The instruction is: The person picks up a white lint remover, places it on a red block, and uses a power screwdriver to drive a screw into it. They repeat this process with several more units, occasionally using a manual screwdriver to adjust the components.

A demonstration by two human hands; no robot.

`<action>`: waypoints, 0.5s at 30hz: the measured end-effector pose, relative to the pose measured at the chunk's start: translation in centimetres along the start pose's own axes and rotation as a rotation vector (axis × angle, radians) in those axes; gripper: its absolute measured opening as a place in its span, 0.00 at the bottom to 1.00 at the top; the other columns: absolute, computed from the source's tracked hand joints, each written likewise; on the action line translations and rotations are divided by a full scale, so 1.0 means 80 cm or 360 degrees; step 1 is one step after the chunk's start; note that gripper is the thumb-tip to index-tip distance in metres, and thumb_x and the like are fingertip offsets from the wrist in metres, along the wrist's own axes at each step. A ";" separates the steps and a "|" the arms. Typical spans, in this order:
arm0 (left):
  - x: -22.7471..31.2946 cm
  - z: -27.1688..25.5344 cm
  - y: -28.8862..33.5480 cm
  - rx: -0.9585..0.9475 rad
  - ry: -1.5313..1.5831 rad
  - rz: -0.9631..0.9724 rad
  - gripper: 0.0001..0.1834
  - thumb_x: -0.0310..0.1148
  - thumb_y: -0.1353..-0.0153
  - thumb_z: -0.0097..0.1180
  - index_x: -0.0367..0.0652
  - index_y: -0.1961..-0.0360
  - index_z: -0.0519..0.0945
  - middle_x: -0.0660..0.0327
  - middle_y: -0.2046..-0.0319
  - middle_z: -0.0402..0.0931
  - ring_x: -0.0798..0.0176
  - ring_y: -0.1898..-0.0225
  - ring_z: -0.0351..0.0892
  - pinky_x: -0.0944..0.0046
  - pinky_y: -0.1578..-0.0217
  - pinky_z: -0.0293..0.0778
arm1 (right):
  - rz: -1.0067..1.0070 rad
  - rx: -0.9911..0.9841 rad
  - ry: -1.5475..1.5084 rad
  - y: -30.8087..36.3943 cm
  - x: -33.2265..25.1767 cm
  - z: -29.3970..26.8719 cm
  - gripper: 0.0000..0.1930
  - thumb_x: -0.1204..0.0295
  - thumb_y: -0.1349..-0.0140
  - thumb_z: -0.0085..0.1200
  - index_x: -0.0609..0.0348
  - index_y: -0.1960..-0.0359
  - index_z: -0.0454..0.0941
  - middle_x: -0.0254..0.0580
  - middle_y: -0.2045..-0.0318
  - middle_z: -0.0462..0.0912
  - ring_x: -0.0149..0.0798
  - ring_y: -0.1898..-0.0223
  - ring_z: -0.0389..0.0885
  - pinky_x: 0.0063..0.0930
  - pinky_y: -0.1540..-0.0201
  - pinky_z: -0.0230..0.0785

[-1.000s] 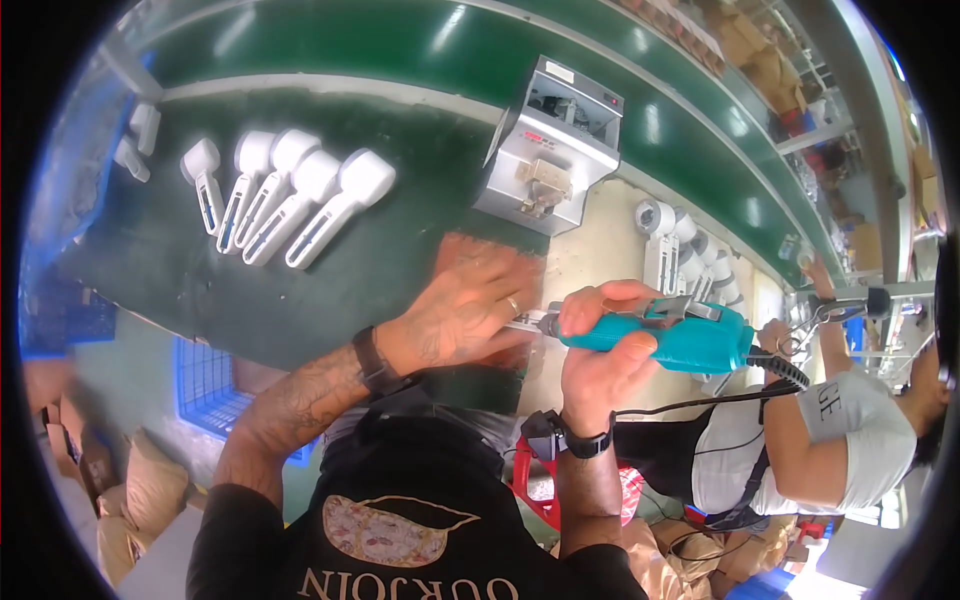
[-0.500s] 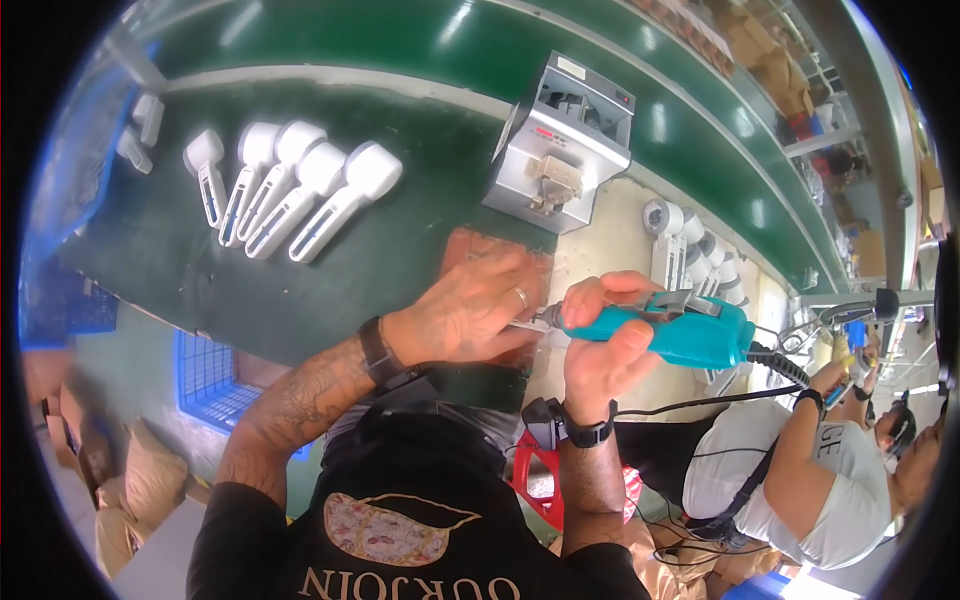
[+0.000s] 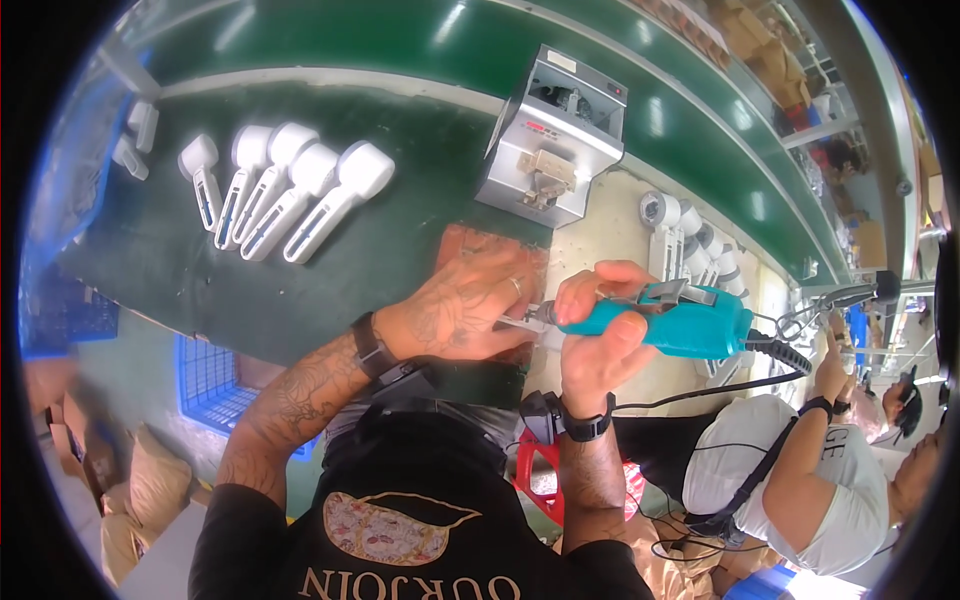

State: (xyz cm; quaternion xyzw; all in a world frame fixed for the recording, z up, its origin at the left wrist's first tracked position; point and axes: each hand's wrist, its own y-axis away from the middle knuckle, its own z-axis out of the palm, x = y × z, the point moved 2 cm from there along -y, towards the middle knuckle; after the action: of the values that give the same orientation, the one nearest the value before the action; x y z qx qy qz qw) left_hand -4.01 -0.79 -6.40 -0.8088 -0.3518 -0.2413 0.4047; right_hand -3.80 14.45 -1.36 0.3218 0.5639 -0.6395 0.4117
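Observation:
My right hand (image 3: 602,350) is wrapped round a teal electric screwdriver (image 3: 700,325), held level with its tip pointing left. The tip meets a white plastic handle piece (image 3: 518,323), mostly hidden under my fingers. My left hand (image 3: 460,312) presses this piece down, its fingers closed over it. Beneath lies a reddish-brown pad (image 3: 470,245) on the dark green bench top. To the left, several white units with round heads and slotted handles (image 3: 345,195) lie in a fanned row.
A grey screw feeder box (image 3: 550,150) stands beyond my hands. More white round-headed units (image 3: 690,235) lie at the right. A black cord (image 3: 780,355) trails from the screwdriver. A blue crate (image 3: 215,380) sits below the bench at left. A co-worker (image 3: 800,470) sits close at right.
The view has shifted slightly. My hands and the screwdriver keep nearly the same place at the white piece. The co-worker's arms have moved.

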 end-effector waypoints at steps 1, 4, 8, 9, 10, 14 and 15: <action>0.000 0.001 0.001 -0.0030 -0.0027 -0.0031 0.18 0.37 0.50 0.74 0.44 0.72 0.72 0.61 0.63 0.79 0.53 0.56 0.78 0.52 0.56 0.73 | 0.0011 0.0000 -0.0001 0.000 -0.001 0.000 0.35 0.39 0.33 0.54 0.67 0.51 0.70 0.38 0.79 0.71 0.34 0.78 0.71 0.30 0.74 0.65; 0.004 -0.002 0.000 -0.0024 -0.0156 -0.0046 0.17 0.38 0.49 0.72 0.44 0.67 0.76 0.62 0.63 0.79 0.53 0.56 0.78 0.52 0.54 0.72 | 0.0028 0.0002 -0.0006 0.000 -0.001 -0.001 0.36 0.39 0.33 0.55 0.67 0.51 0.70 0.38 0.79 0.71 0.34 0.78 0.71 0.30 0.74 0.65; 0.005 0.001 0.000 0.0029 -0.0076 -0.0165 0.17 0.39 0.48 0.71 0.43 0.62 0.80 0.61 0.62 0.79 0.52 0.55 0.78 0.50 0.53 0.72 | 0.0013 -0.0007 -0.0005 0.002 0.001 -0.001 0.36 0.39 0.33 0.55 0.67 0.51 0.70 0.39 0.79 0.71 0.34 0.78 0.71 0.30 0.75 0.65; 0.004 0.003 0.001 0.0041 -0.0136 -0.0091 0.18 0.38 0.47 0.71 0.43 0.59 0.81 0.60 0.61 0.80 0.51 0.55 0.78 0.50 0.53 0.73 | 0.0014 -0.0008 -0.0005 0.002 0.000 -0.001 0.36 0.39 0.33 0.55 0.67 0.51 0.70 0.39 0.79 0.71 0.34 0.78 0.71 0.30 0.75 0.65; 0.004 0.003 0.002 0.0053 -0.0196 -0.0017 0.19 0.38 0.47 0.71 0.43 0.56 0.82 0.59 0.60 0.80 0.50 0.55 0.78 0.49 0.53 0.74 | 0.0026 -0.0004 0.0004 0.002 -0.001 -0.001 0.36 0.39 0.34 0.55 0.67 0.51 0.70 0.39 0.79 0.71 0.35 0.78 0.71 0.30 0.75 0.65; 0.004 0.005 0.000 0.0023 -0.0079 -0.0024 0.18 0.38 0.47 0.71 0.43 0.56 0.83 0.57 0.57 0.81 0.49 0.53 0.78 0.49 0.51 0.74 | 0.0045 0.0000 0.0033 0.002 -0.004 -0.001 0.36 0.38 0.34 0.54 0.67 0.51 0.70 0.39 0.79 0.71 0.35 0.78 0.72 0.30 0.74 0.66; 0.003 0.006 0.002 0.0060 -0.0145 -0.0003 0.18 0.38 0.47 0.71 0.43 0.57 0.83 0.57 0.56 0.81 0.48 0.53 0.78 0.50 0.50 0.74 | 0.0043 -0.0001 0.0036 0.001 -0.004 -0.001 0.36 0.38 0.34 0.54 0.67 0.51 0.70 0.39 0.79 0.71 0.35 0.78 0.72 0.30 0.74 0.66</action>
State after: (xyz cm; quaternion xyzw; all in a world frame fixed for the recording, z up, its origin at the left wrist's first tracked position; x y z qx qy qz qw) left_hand -3.70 -0.35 -6.60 -0.8109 -0.3751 -0.1978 0.4033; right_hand -3.60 14.61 -1.14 0.3364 0.5645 -0.6300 0.4139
